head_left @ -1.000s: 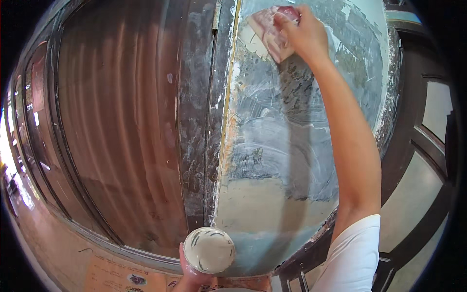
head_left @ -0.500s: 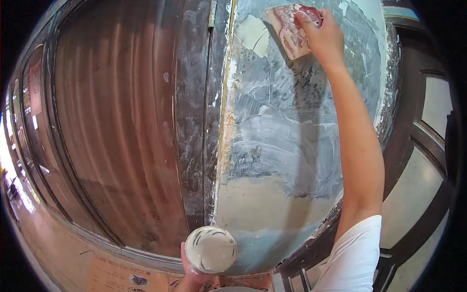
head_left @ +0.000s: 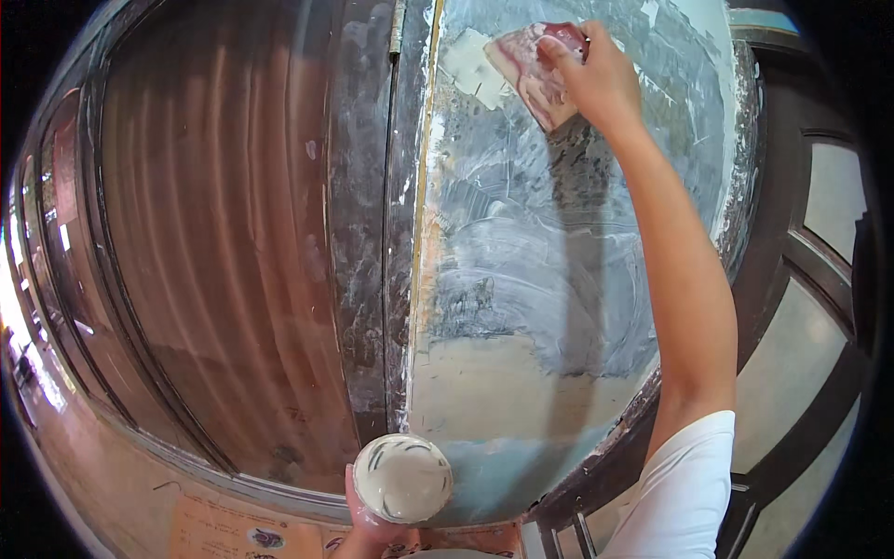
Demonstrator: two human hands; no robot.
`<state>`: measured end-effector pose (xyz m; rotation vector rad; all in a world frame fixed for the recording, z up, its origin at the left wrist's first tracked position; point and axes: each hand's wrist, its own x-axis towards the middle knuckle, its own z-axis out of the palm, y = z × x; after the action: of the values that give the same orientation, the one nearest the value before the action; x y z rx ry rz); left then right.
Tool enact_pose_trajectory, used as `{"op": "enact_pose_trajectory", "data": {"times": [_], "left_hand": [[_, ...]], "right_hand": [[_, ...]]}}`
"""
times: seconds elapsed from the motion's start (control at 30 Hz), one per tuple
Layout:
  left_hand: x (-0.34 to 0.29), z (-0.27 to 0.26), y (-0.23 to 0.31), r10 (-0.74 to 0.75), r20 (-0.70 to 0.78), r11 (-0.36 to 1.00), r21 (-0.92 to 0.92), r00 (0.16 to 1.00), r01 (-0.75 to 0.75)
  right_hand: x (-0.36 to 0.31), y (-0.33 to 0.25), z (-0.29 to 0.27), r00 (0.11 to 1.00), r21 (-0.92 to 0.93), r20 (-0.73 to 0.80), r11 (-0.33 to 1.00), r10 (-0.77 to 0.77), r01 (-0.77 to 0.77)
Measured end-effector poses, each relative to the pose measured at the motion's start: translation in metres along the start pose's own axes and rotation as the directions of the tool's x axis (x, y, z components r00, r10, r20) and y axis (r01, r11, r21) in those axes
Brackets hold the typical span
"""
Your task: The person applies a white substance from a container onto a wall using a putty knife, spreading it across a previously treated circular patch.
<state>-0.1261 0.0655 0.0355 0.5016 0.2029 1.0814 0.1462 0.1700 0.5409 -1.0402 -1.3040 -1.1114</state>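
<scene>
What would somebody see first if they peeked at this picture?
Probably the right hand up high, pressing a flat pinkish scraper against a pale, smeared panel. Down at the bottom, the left hand holds a round cup of whitish paste. To the left is a brown ribbed shutter.

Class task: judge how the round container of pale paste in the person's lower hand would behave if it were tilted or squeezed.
The container sits open-topped and nearly full in the left hand, so tilting would probably spill paste. It looks small and likely light. Smears on the rim suggest a slippery grip. Its stiffness cannot be told.
</scene>
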Motion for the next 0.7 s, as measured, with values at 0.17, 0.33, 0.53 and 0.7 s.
{"op": "enact_pose_trajectory", "data": {"times": [0.17,0.33,0.53,0.7], "left_hand": [[-0.004,0.010,0.002,-0.027,0.074,0.995,-0.091,0.997,0.033],[0.003,-0.011,-0.007,-0.002,0.015,0.996,-0.092,1.000,0.003],[-0.003,0.020,0.002,0.023,0.034,0.999,0.030,0.999,-0.024],[-0.002,0.000,-0.005,-0.057,0.055,0.992,-0.111,0.997,0.063]], "right_hand": [[0.003,-0.023,-0.012,0.979,0.112,-0.188,0.992,0.084,-0.063],[0.000,0.014,-0.002,0.999,0.084,0.039,0.996,-0.019,0.015],[0.000,0.025,-0.005,0.971,0.245,-0.115,0.953,0.210,-0.178],[-0.008,0.017,0.004,0.993,0.010,0.090,0.997,0.081,-0.082]]}}
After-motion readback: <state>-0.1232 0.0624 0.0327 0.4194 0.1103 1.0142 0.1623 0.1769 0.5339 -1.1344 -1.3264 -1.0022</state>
